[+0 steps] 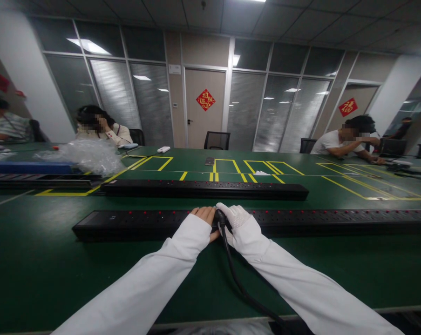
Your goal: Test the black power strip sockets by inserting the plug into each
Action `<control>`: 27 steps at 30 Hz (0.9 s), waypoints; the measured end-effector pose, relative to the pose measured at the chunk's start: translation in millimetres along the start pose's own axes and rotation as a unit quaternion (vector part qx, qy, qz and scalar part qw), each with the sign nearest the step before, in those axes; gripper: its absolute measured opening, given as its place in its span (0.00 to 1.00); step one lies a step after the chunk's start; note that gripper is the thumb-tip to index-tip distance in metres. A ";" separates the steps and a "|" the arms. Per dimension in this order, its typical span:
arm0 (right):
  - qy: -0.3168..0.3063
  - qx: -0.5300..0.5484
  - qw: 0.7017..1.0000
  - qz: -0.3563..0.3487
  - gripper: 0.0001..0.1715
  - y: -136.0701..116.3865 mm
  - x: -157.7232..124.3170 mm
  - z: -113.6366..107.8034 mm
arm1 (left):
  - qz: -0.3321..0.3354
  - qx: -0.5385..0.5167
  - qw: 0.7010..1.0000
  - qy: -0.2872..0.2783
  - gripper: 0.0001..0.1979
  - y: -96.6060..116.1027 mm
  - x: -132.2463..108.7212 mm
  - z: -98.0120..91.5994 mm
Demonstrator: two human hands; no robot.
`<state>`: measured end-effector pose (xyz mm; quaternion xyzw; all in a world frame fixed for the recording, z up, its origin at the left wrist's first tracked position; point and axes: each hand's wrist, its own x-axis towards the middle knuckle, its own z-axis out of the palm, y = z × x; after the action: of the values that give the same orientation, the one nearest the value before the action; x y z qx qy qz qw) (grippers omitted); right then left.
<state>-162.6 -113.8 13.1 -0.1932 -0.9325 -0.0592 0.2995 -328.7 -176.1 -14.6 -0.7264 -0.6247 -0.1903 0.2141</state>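
Observation:
A long black power strip (126, 224) with a row of red dots lies across the green table in front of me. My left hand (204, 217), bare, is wrapped over the strip, its fingers on top. Right beside it, my right hand (235, 216) in a white dotted glove grips a black plug (220, 217) at the strip. From the plug a thick black cable (233, 274) runs down toward me between my sleeves. The plug's front is hidden, so how far it sits in a socket I cannot tell.
Behind lies a second black power strip (203, 190), parallel to the first. Yellow tape outlines (227, 160) mark the green table (126, 288). Clear plastic wrap (88, 156) is heaped at left, near a blue bar (29, 167). Several people sit around the far side.

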 end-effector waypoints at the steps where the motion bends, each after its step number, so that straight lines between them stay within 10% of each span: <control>1: -0.004 0.001 1.000 0.001 0.32 0.6 0.0 0.0 | 0.000 0.001 1.000 0.000 0.28 -0.1 -0.1 0.5; 27: -0.018 0.000 1.000 -0.011 0.32 1.3 1.6 -3.4 | -0.004 0.004 1.000 0.010 0.28 2.1 -0.8 -3.2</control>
<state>-161.5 -112.8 16.8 -0.1837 -0.9398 -0.0594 0.2820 -326.7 -178.8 -12.5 -0.7210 -0.6265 -0.1961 0.2219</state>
